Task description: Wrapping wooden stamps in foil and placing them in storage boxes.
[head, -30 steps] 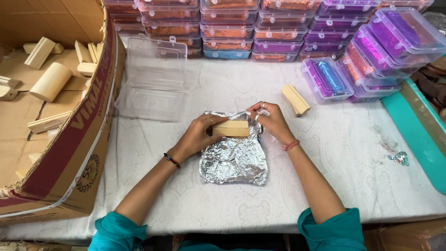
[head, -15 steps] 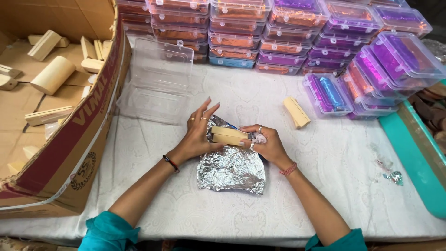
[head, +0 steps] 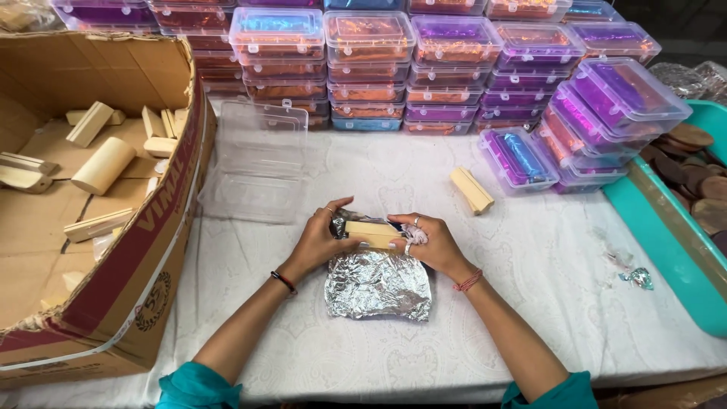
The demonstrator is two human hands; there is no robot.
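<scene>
Pinching a pale rectangular wooden block [head: 372, 233] by its ends, the left hand [head: 318, 244] and right hand [head: 435, 246] close fingers on it above crinkled silver foil [head: 377, 286] on the bench [head: 530, 303]; block seems light, stiff, foil tear-prone.

Both hands, left [head: 322, 241] & right [head: 433, 244], grip wood block [head: 372, 233] over foil sheet [head: 378, 285].
</scene>
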